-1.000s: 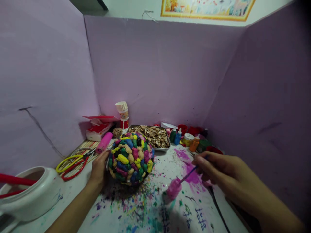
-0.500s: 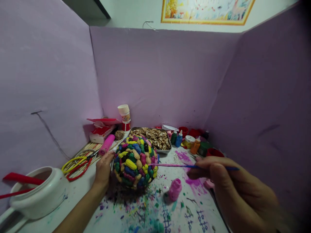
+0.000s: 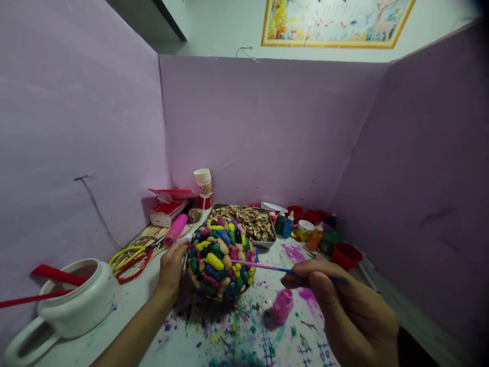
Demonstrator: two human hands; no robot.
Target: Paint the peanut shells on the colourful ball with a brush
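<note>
L hand (image 3: 171,268) propped vs 1 ball (image 3: 221,250), can't tell grip; R hand (image 3: 346,300), apart, pinching 1 brush (image 3: 267,266), 1 pink btl (image 3: 282,307) beside.

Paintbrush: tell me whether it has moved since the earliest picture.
Yes: relative to the standing pink bottle, the paintbrush has moved out, up and left, its tip now at the colourful ball.

White tabletop (image 3: 126,306) is enclosed on three sides by purple panels: left panel (image 3: 76,112), back panel (image 3: 260,127), right panel (image 3: 416,153). Left one is crossed by a dark line (image 3: 93,204); cord or crack cannot be told. Thin wire (image 3: 244,49) is seen at back panel's top edge. Beyond, pale wall (image 3: 221,30) is hung with a yellow-bordered picture (image 3: 336,23). Tabletop is splashed with paint, marked in dark strokes. Room is dimly lit; right panel is more deeply shaded.
</note>
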